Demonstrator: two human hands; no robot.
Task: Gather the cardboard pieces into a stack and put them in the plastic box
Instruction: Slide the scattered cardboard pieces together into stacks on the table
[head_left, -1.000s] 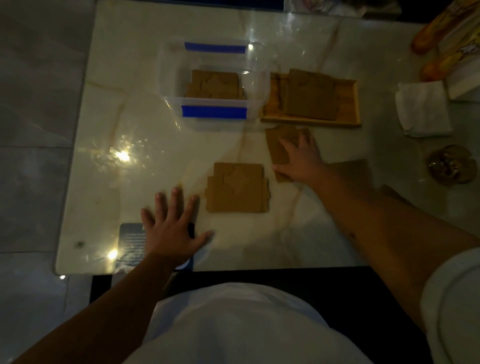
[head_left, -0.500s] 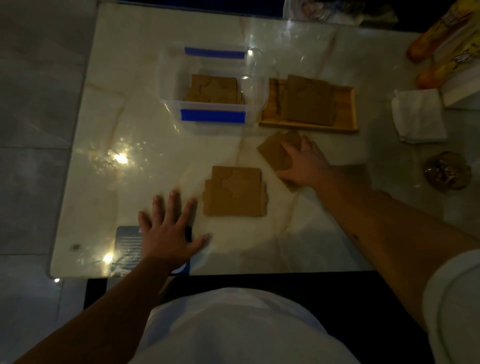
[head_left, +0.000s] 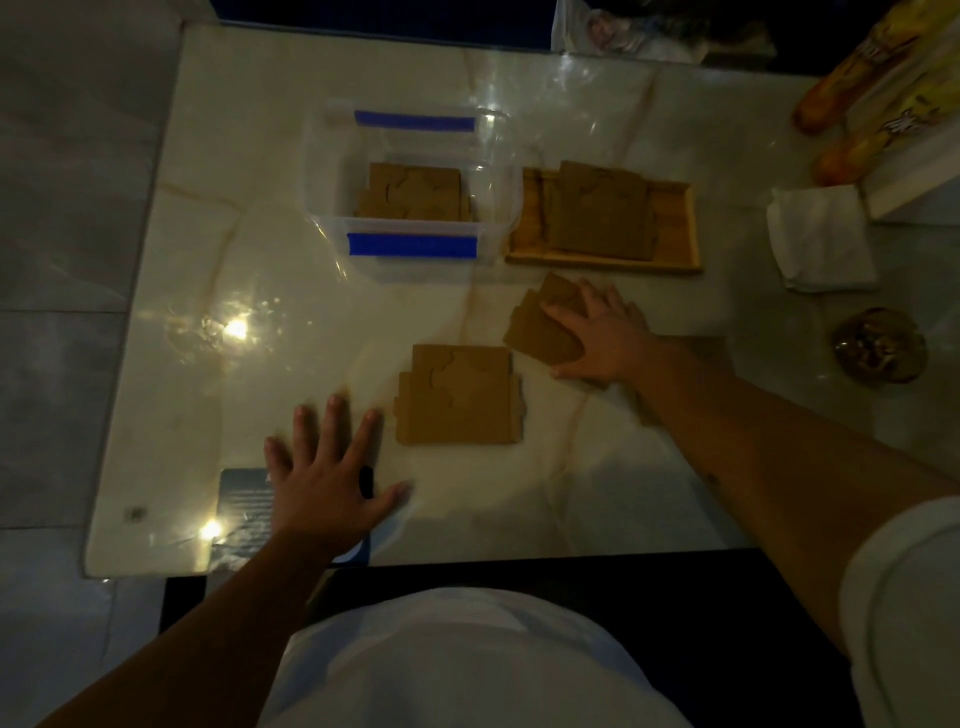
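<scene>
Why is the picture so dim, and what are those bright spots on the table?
In the head view the room is dimly lit, so the cardboard stack and both hands look murky; the bright spots are lamp glare on the glossy table; the wide lens bends the table's edges, and the left hand is slightly blurred.

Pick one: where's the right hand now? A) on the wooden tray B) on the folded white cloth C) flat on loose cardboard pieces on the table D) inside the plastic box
C: the right hand lies palm down on the loose cardboard pieces on the table, in front of the wooden tray and apart from the plastic box and the white cloth.
</scene>
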